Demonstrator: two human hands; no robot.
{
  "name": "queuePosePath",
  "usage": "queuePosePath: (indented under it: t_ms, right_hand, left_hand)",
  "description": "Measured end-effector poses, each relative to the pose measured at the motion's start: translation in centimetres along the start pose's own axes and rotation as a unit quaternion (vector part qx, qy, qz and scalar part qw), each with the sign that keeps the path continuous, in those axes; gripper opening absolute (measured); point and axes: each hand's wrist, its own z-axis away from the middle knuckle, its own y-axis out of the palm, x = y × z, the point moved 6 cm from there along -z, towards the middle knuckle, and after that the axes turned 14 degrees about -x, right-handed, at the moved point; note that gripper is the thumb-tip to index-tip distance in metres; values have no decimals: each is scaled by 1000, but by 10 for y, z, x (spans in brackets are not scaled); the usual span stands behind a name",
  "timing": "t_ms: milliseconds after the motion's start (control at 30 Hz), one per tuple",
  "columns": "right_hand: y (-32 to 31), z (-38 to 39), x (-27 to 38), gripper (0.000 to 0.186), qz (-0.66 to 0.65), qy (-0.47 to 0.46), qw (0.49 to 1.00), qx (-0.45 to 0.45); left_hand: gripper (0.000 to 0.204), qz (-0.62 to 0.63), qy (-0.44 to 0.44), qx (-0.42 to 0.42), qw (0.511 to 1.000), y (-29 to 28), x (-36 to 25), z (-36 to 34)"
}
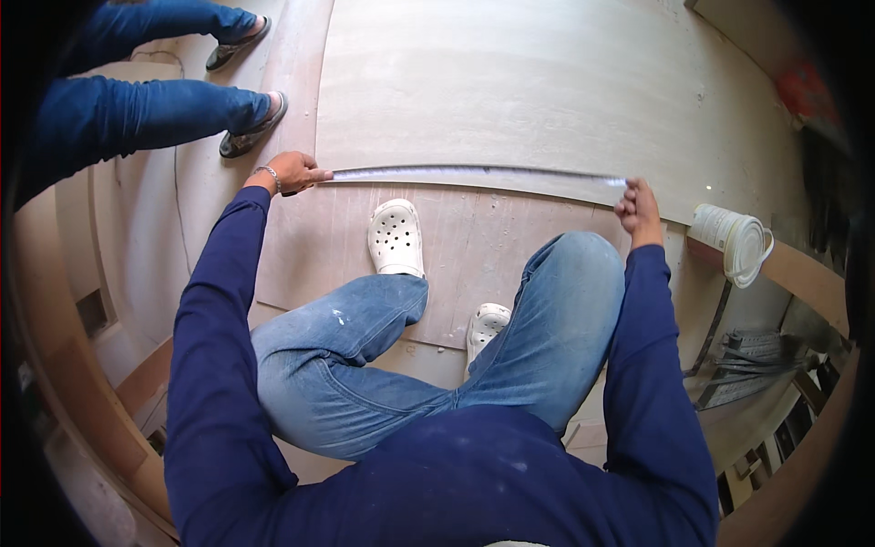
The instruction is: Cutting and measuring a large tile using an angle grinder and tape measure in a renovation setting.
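Note:
A long, thin, shiny metal strip [483, 171], much like a steel ruler or tape blade, stretches from hand to hand along the near edge of a large pale wooden panel [510, 91]. My left hand [293, 173] pinches its left end between thumb and fingers, close to the panel's near left corner. At the other end my right hand [641, 208] is closed on the strip, fingers curled, above the panel's near right part. Any markings on the strip are too blurred to read.
Another person's legs [155, 114] in blue jeans stand at the upper left. A white bucket [725, 237] lies to my right beside a wooden board [775, 273]. Under my white clogs [397, 237] is a pinkish board [319, 246]. Grey slatted pieces [752, 360] lie lower right.

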Motion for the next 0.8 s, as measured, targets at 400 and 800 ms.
queuePosePath:
  t_ms: [400,800]
  right_hand:
    - [-16,-23,-46,12,71,-26,996,-56]
    - [-92,-73,-21,16,31,-110,973,-202]
  left_hand:
    - [47,134,-55,69,987,65,31,-8]
    - [42,153,-85,25,984,65,65,-22]
